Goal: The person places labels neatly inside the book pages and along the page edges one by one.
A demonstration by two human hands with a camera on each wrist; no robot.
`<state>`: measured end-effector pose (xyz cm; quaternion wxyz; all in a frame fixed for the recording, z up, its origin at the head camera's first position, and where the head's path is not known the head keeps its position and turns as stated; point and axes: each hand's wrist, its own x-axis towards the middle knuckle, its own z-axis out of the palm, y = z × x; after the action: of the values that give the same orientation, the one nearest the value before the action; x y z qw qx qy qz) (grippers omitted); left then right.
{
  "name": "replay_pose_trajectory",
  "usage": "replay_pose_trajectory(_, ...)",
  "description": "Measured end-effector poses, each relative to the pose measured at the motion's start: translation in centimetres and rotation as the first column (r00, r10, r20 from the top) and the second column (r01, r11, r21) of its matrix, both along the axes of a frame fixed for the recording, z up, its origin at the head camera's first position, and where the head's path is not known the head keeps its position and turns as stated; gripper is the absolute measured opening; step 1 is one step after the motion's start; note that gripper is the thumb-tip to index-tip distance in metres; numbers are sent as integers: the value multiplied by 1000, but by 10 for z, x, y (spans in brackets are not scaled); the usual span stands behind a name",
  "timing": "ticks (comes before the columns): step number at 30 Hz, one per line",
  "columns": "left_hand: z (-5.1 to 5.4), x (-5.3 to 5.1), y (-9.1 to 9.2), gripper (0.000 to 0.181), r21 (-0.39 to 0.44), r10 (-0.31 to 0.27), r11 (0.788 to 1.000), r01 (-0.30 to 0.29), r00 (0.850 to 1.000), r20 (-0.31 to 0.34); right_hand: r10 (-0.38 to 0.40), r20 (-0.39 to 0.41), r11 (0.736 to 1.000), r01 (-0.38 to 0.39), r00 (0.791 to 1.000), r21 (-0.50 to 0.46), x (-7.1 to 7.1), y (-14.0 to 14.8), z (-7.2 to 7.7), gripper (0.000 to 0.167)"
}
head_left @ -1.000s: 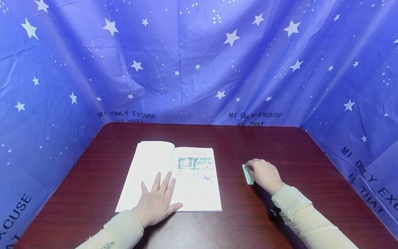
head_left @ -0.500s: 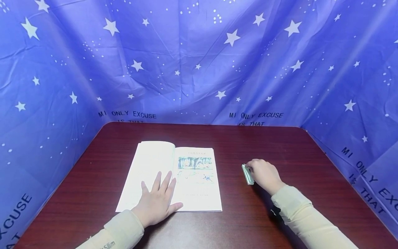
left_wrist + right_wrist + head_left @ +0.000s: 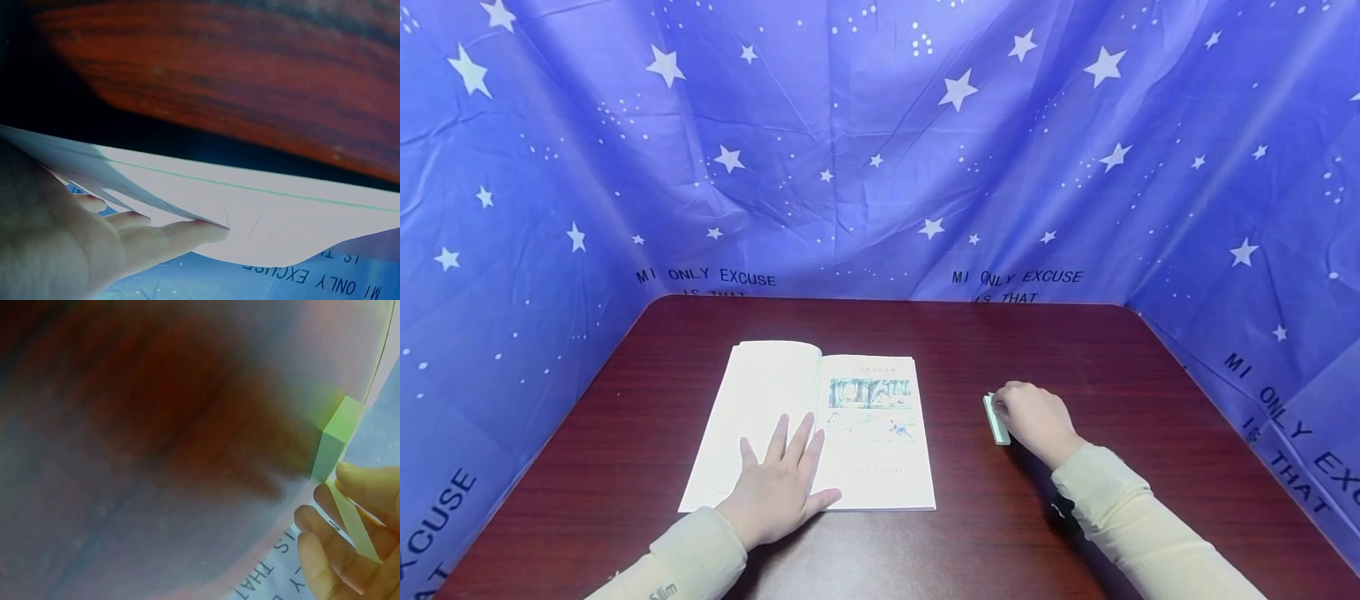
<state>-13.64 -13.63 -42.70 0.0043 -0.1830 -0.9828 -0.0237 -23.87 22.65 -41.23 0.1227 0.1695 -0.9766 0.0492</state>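
My left hand (image 3: 778,493) lies flat with spread fingers on the lower part of an open book (image 3: 876,492), across its gutter. The left page is washed out white; the right page carries coloured pictures. In the left wrist view its fingers (image 3: 178,236) press on the pages. Right of the book, my right hand (image 3: 1039,423) is at a small pale green pad of sticky notes (image 3: 998,427) on the table. The right wrist view shows a thin green slip (image 3: 357,530) pinched between thumb and fingers, beside the thicker pad (image 3: 336,437). Whether the slip is joined to the pad cannot be told.
The dark red wooden table (image 3: 880,321) has rounded far corners. Blue curtains (image 3: 850,125) with white stars and printed words surround it at the back and both sides. Bare tabletop separates the book from the pad.
My right hand shifts very slightly at the pad, its fingers a little more drawn in. The left hand and the book stay where they were.
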Motion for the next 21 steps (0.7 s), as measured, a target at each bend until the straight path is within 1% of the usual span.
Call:
replay_pose_trajectory(3, 0, 0, 0, 79, 0, 2, 1000, -2, 1000, 4, 4, -24, 1000, -4, 1000, 21, 0, 1, -2, 15)
replay_pose_trajectory(8, -1, 0, 0, 78, -7, 2, 1000, -2, 1000, 2, 8, -42, 998, -6, 999, 56, -1, 1, -3, 17)
replay_pose_trajectory(15, -1, -1, 0, 78, -7, 0, 1000, 0, 1000, 1, 1, -64, 998, 3, 998, 60, 0, -1, -1, 17)
replay_pose_trajectory(21, -2, -1, 0, 78, -7, 0, 1000, 0, 1000, 6, -25, -66, 997, 29, 998, 71, -1, -2, 0, 7)
